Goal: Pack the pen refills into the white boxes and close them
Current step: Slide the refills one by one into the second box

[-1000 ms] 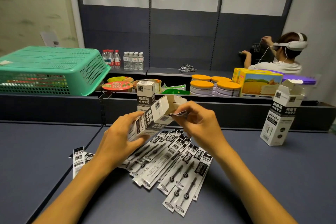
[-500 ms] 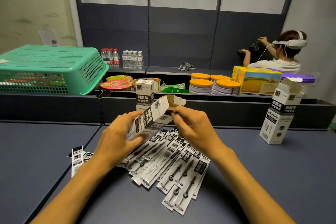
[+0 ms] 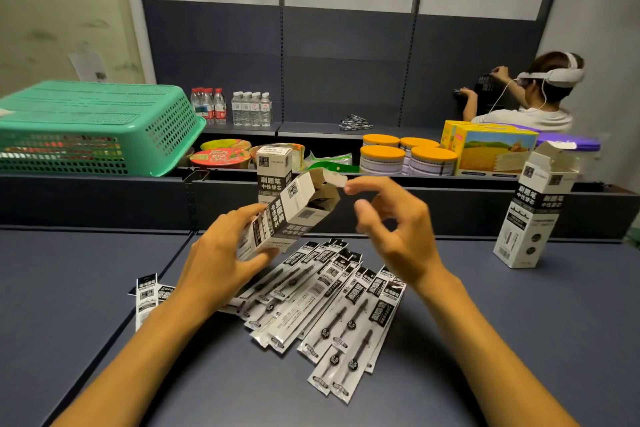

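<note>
3 white boxes were in view, and none looked finished except perhaps the closed box (image 3: 274, 166) standing at 12 o'clock. the left hand (image 3: 221, 263) gripped the tilted box (image 3: 287, 215) above the table (image 3: 519, 322), its flaps open. the right hand (image 3: 398, 229) sat just beside the open mouth, fingers loosely curled and holding nothing. the open box (image 3: 533, 215) stood at 2 o'clock. the loose refill packets (image 3: 322, 308) lay piled at 6 o'clock, so most packing seemed left.

Dim, even indoor light, wide-angle view.
We see soft shadows under the forearms, slight motion blur on the right hand (image 3: 394, 229), and shelf uprights bowing near the edges.
</note>
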`<act>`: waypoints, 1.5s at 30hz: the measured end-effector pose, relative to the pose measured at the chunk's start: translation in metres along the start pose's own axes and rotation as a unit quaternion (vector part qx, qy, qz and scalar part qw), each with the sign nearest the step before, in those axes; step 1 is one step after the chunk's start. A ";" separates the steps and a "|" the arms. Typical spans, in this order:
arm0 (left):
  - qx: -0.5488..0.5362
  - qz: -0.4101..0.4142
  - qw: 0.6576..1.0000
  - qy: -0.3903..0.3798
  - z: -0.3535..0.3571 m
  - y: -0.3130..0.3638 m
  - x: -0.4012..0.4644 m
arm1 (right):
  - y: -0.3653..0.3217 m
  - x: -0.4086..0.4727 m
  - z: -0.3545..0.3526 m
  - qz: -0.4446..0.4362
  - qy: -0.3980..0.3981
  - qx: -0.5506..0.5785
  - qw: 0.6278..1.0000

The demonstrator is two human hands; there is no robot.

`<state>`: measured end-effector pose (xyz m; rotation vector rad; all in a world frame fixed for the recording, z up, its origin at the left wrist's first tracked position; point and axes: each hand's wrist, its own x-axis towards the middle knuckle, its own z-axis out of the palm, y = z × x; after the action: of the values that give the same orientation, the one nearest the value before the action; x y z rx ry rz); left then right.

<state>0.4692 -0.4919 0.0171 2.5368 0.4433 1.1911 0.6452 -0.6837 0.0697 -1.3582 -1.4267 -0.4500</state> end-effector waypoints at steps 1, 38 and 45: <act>-0.001 -0.001 1.000 0.000 -0.001 0.000 0.000 | 0.004 0.001 -0.007 0.017 0.008 -0.003 1.000; -0.018 -0.004 1.000 0.000 -0.002 -0.003 -0.001 | 0.053 -0.020 -0.044 0.315 -0.416 -0.077 0.850; -0.018 -0.003 1.000 0.001 -0.001 -0.005 -0.001 | 0.058 -0.024 -0.035 0.315 -0.461 -0.113 0.822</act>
<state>0.4671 -0.4879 0.0149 2.5012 0.4266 1.1887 0.7056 -0.7082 0.0398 -2.3002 -1.5357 0.5927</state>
